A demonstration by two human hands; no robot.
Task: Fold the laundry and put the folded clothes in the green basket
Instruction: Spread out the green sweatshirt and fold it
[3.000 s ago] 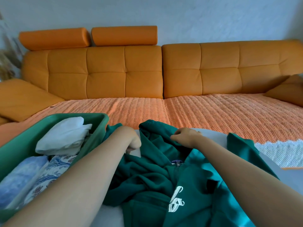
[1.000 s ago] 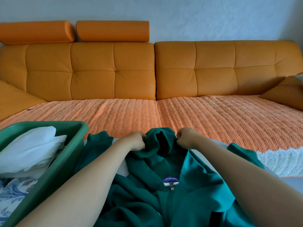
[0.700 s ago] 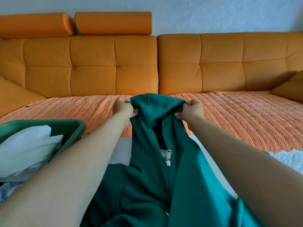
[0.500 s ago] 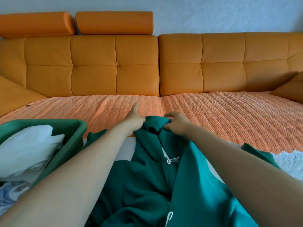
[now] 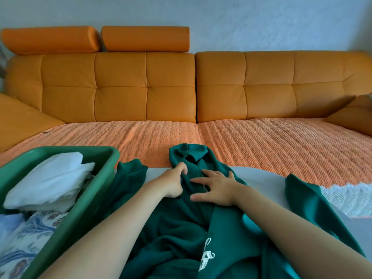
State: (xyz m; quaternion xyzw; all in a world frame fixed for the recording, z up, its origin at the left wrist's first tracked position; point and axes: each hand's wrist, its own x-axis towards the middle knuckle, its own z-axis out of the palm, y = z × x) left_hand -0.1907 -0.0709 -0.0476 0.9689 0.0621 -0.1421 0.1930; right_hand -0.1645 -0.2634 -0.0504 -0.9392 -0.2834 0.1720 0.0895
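A dark green zip hoodie [image 5: 181,234] with a white chest print lies spread on the white table in front of me, its hood toward the sofa. My left hand [image 5: 174,183] grips a fold of fabric near the collar, fingers curled into it. My right hand [image 5: 216,187] lies flat on the chest with fingers spread. The green basket [image 5: 92,198] stands at the left and holds folded white, light blue and blue-patterned clothes.
An orange sofa [image 5: 171,87] with a textured orange cover [image 5: 241,141] runs across the back. The white table [image 5: 261,178] shows bare at the right, where one hoodie sleeve [image 5: 306,200] drapes toward the edge. A white lace cloth [image 5: 346,198] lies beyond.
The hoodie was lifted by its collar, then lowered onto the table. My right hand let go and now lies flat on it; my left hand still grips the fabric.
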